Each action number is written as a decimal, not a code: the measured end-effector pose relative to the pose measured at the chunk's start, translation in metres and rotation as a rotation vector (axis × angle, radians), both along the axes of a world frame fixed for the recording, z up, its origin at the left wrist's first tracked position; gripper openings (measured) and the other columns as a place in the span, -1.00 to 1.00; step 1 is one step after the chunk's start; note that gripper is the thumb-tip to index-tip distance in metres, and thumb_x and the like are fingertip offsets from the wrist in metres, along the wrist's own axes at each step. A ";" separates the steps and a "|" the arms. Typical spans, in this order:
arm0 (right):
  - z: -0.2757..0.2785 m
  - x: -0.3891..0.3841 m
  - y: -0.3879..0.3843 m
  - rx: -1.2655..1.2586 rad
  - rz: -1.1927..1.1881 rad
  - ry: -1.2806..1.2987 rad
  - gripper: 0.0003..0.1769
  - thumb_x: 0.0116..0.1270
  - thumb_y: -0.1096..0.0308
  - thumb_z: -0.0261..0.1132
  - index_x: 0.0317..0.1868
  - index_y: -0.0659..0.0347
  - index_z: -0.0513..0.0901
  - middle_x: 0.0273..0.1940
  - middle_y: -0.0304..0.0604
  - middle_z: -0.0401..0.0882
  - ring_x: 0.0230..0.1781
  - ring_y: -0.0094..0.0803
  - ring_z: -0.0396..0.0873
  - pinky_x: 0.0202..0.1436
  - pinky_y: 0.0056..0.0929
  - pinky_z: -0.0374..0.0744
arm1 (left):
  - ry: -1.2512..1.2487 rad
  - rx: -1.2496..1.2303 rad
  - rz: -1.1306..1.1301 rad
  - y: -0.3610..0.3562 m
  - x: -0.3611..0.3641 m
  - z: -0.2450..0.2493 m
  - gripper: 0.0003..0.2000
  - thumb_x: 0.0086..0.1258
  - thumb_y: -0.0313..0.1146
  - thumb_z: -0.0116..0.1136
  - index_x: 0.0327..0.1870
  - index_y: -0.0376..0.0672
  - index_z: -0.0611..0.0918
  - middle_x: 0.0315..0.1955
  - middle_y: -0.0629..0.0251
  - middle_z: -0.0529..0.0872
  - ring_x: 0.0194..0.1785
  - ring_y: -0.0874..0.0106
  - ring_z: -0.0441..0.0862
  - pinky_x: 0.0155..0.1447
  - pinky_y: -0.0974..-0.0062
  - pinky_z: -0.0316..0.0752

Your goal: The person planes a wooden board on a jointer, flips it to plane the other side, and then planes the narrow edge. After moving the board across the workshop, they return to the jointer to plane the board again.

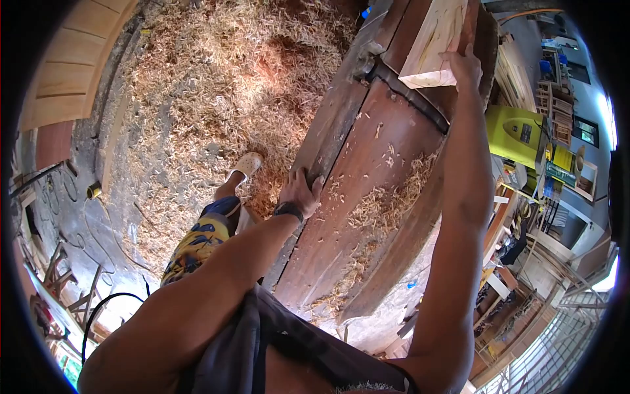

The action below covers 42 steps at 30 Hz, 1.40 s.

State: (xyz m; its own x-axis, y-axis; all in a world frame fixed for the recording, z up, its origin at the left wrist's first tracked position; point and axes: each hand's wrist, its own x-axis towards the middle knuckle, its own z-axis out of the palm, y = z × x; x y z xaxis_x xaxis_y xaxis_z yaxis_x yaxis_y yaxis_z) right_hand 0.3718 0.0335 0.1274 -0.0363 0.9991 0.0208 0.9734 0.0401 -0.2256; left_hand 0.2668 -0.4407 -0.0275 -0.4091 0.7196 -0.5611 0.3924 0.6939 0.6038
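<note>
A thick pale wooden board (430,49) with a reddish-brown side lies at the far end of a long brown wooden bench (367,154). My right hand (464,69) is closed on the near end of this board, at its right side. Just before the board's end, a dark bar (413,97) crosses the bench. My left hand (300,196), a dark band at its wrist, rests on the bench's left edge with its fingers apart and nothing in them. Loose wood shavings (387,207) lie on the bench top between my arms.
Shavings (230,85) cover the floor left of the bench, where a foot in a pale clog (249,164) stands. A yellow-green machine (515,136) stands to the right, near stacked boards (515,75). A panelled wooden piece (72,62) is at upper left; a cable (98,236) trails below.
</note>
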 end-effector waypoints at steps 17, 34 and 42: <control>-0.002 -0.054 0.001 -0.167 -0.116 0.262 0.38 -0.11 0.10 0.64 0.72 0.09 0.05 0.44 0.28 0.47 0.39 0.11 0.55 0.28 -0.11 0.70 | 0.059 0.121 -0.050 -0.006 0.003 -0.019 -0.41 0.59 0.08 0.02 0.28 -0.36 0.49 0.17 -0.26 0.59 0.24 -0.16 0.60 0.30 -0.06 0.51; -0.020 0.104 -0.344 -0.126 0.020 0.701 0.28 -0.11 0.53 0.70 0.66 0.28 0.20 0.49 0.00 0.43 0.37 -0.26 0.52 0.37 -0.36 0.58 | -0.033 -0.032 -0.649 0.007 -0.156 0.002 -0.67 0.67 -0.15 0.05 0.05 -0.27 0.66 -0.11 -0.04 0.79 -0.10 0.19 0.77 -0.01 0.20 0.68; -0.030 0.108 -0.634 -0.214 -0.107 1.051 0.36 -0.03 0.49 0.71 0.70 0.34 0.01 0.49 -0.01 0.44 0.39 -0.29 0.51 0.42 -0.33 0.53 | -0.330 -0.001 -0.592 -0.159 -0.066 0.002 -0.33 0.38 0.20 0.37 0.12 -0.34 0.61 0.05 -0.10 0.72 0.01 0.07 0.75 0.13 0.13 0.65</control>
